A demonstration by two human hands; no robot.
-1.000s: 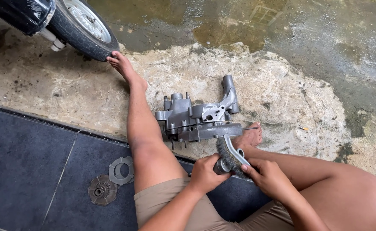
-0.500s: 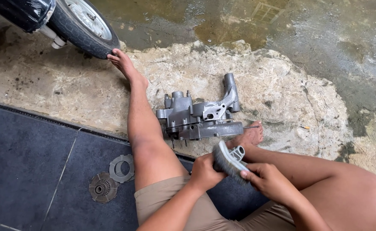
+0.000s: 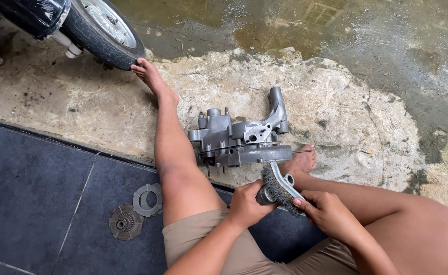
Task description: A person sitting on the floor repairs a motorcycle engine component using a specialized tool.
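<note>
Two hands work over our lap: left hand [image 3: 244, 203] grips a round wire brush [image 3: 277, 189], right hand [image 3: 326, 214] pinches a small grey metal bracket [image 3: 285, 186] against it; bristles could scrape our fingertips.

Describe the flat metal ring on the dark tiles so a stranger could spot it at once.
Start at the dark tiled floor left of the person's bent leg. Two round parts lie there, overlapping. The ring is the pale grey, flat, open-centred one; the disc beside it is darker, rusty, with a hub.
</note>
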